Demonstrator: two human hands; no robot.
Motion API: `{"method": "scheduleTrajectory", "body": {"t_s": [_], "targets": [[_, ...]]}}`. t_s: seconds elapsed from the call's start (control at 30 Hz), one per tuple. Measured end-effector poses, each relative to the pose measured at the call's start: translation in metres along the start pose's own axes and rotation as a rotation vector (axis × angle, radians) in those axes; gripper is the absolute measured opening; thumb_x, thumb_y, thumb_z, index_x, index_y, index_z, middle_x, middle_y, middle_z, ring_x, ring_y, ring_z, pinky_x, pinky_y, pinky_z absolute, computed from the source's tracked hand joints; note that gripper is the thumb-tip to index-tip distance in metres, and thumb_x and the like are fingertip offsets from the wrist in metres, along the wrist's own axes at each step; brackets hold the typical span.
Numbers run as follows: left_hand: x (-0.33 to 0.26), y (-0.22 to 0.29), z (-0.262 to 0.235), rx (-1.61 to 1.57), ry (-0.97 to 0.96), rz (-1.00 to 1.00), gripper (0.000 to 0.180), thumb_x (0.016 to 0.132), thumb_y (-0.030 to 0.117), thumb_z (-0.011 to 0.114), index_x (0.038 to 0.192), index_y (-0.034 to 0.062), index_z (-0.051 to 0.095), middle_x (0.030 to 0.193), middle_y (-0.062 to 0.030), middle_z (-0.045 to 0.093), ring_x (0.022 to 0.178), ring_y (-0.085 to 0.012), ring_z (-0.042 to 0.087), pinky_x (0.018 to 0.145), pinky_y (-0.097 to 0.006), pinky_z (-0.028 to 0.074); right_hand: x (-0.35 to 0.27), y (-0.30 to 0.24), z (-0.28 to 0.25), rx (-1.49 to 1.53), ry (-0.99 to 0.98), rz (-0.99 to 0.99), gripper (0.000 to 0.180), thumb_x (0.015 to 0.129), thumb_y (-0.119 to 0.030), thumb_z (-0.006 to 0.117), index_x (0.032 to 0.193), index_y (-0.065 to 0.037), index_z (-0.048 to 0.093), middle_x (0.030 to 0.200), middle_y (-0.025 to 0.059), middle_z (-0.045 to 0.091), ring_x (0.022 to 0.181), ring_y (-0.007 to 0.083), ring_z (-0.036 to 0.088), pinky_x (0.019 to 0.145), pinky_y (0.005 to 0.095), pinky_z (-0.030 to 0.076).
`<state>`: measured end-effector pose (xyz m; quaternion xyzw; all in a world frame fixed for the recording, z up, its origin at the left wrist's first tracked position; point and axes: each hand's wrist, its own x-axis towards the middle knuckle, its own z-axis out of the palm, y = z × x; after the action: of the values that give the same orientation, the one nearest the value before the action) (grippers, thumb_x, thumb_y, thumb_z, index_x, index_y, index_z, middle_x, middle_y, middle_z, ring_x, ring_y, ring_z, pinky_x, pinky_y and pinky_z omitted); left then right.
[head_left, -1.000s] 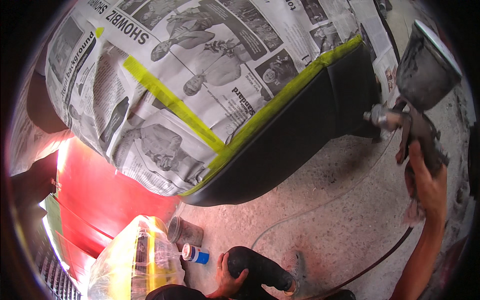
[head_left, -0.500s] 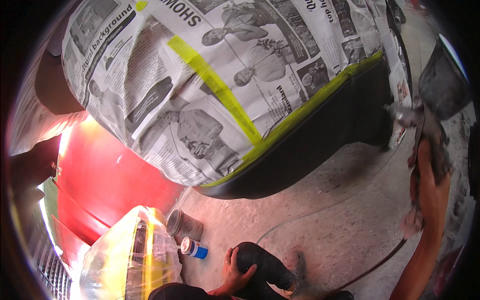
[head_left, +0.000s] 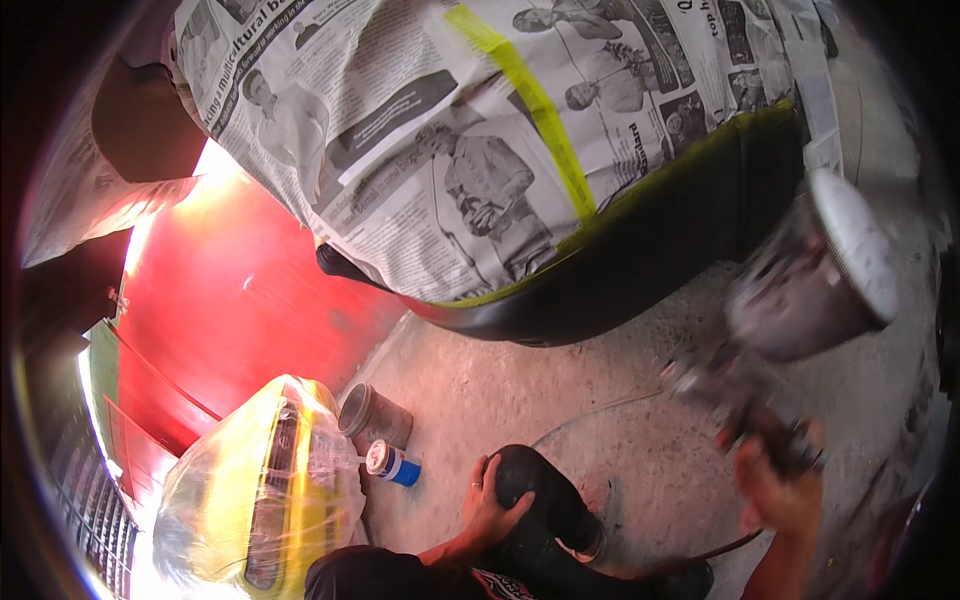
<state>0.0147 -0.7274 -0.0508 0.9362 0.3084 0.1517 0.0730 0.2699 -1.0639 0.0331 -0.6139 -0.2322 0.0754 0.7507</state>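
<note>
My right hand (head_left: pixel 775 490) is wrapped round the handle of a spray gun (head_left: pixel 735 395). A dark paint cup with a pale lid, smeared by motion, tops the gun. Up and left of the gun is a black curved panel (head_left: pixel 640 260), apart from it. Newspaper (head_left: pixel 390 150) covers the large rounded body above the panel, and yellow masking tape (head_left: pixel 535 105) runs down the sheets and along the panel's upper edge. My left hand (head_left: pixel 492 505) lies on my bent knee in black trousers, fingers apart, with a ring on one finger.
A hose (head_left: pixel 735 545) trails from near my right hand across the concrete floor. On the left, a grey bucket (head_left: pixel 380 418) and a blue-and-white can (head_left: pixel 393 463) stand beside a yellow part wrapped in clear plastic (head_left: pixel 240 490). Behind them is a red wall-like surface (head_left: pixel 250 290).
My right hand has swung the spray gun away from the panel's right end, down and nearer to me. The view has shifted somewhat. My left hand stays on the knee.
</note>
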Motion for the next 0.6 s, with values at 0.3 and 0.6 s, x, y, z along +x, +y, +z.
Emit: {"method": "scheduleTrajectory", "body": {"t_s": [0.3, 0.6], "targets": [[-0.001, -0.017, -0.001, -0.03, 0.039, 0.058, 0.09, 0.075, 0.04, 0.08, 0.146, 0.0064, 0.036, 0.146, -0.0286, 0.035, 0.131, -0.0446, 0.044, 0.106, -0.048, 0.041, 0.036, 0.07, -0.005, -0.333, 0.691, 0.01, 0.036, 0.099, -0.034, 0.058, 0.103, 0.001, 0.063, 0.068, 0.001, 0.054, 0.052, 0.0079, 0.045, 0.048, 0.0276, 0.035], [-0.005, -0.026, 0.0, -0.026, 0.034, 0.058, 0.092, 0.074, 0.037, 0.082, 0.146, 0.0048, 0.034, 0.145, -0.0268, 0.036, 0.129, -0.0426, 0.046, 0.105, -0.047, 0.043, -0.048, 0.069, 0.029, 0.157, 0.006, 0.151, 0.051, 0.093, -0.054, 0.061, 0.1, -0.004, 0.065, 0.07, 0.0009, 0.057, 0.05, 0.0069, 0.048, 0.045, 0.0252, 0.036]]}}
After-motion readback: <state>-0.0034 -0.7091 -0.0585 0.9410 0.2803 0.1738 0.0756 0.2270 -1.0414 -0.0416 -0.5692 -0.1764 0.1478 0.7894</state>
